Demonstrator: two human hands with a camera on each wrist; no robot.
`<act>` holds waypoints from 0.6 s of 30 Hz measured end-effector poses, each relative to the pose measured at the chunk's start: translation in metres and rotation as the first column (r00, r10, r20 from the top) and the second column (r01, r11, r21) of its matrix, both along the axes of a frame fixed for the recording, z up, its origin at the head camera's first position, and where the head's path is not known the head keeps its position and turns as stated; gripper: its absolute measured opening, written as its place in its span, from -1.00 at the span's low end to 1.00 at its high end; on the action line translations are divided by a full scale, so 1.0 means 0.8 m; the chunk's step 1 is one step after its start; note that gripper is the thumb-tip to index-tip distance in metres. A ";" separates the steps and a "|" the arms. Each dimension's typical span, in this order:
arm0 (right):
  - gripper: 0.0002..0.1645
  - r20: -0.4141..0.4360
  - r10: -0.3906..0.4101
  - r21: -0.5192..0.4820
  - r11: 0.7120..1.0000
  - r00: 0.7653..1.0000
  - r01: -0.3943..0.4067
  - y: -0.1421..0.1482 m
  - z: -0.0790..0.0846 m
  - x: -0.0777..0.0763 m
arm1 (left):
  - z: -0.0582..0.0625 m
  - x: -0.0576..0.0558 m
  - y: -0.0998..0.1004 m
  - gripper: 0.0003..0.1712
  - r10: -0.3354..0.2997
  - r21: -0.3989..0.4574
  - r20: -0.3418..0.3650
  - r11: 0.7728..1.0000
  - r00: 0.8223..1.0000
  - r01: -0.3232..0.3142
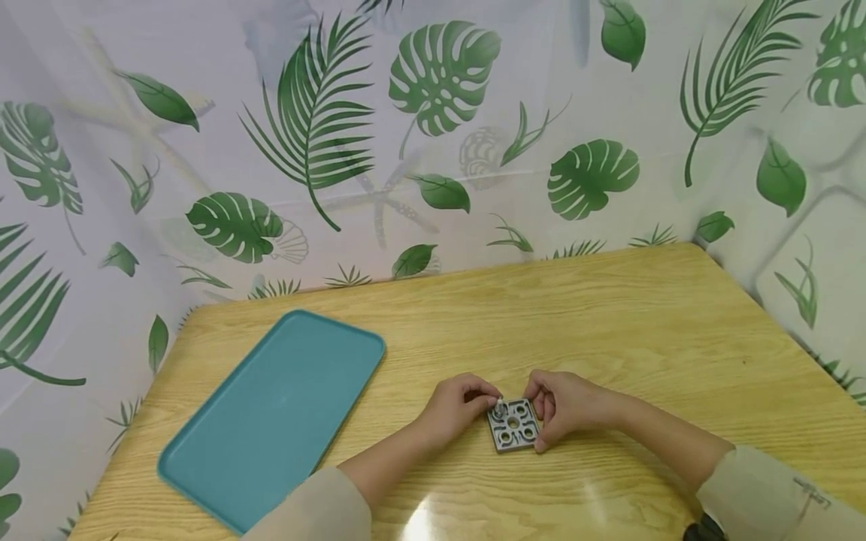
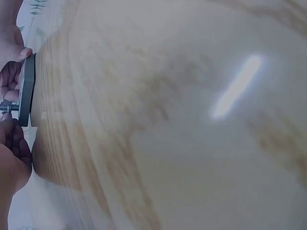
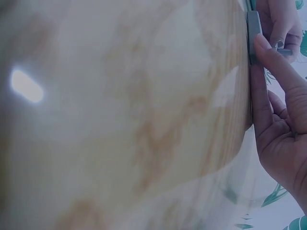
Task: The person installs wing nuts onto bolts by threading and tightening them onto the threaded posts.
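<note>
A square grey metal plate (image 1: 504, 425) with several round holes and curved slots lies on the wooden table. In its far left corner stands a small silver bolt-like piece (image 1: 500, 409), whose exact kind is hard to make out. My left hand (image 1: 452, 408) pinches that piece between thumb and fingers. On the opposite side my right hand (image 1: 570, 403) holds the plate by its right edge, thumb at the near corner. In the left wrist view the plate (image 2: 27, 91) shows edge-on with a thin shaft sticking out. The right wrist view shows my right thumb against the plate (image 3: 253, 28).
To the left lies a teal rectangular tray (image 1: 284, 406) with a raised rim. The wooden table (image 1: 575, 323) meets leaf-printed cloth (image 1: 473, 218) at its back and sides. A dark object (image 1: 704, 529) shows by the right sleeve.
</note>
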State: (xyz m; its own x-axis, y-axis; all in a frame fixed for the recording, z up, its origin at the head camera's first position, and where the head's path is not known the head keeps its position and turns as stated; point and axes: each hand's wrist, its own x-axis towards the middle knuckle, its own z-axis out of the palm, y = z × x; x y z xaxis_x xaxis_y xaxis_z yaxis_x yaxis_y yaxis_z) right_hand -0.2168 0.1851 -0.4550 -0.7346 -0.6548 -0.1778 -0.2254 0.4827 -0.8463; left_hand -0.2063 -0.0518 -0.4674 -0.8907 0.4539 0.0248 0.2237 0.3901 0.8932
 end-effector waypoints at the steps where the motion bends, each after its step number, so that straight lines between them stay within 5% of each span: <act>1: -0.32 -0.001 0.000 -0.001 1.000 1.000 0.000 0.000 -0.001 0.000 | 0.000 0.001 -0.001 -0.85 0.005 0.004 0.006 1.000 1.000 -0.005; 7: -0.32 0.001 -0.003 -0.008 1.000 1.000 0.003 0.001 -0.003 0.000 | -0.001 0.028 0.001 -0.79 0.155 0.085 -0.025 0.985 0.988 -0.152; 12: -0.33 -0.024 0.004 -0.012 1.000 1.000 -0.004 0.002 -0.001 0.000 | -0.003 0.049 0.013 -0.66 0.277 0.156 0.061 0.946 0.959 -0.283; 18: -0.34 -0.037 0.016 -0.018 1.000 0.999 -0.017 0.001 0.000 0.001 | -0.009 0.051 0.022 -0.74 0.297 0.173 0.056 0.937 0.953 -0.302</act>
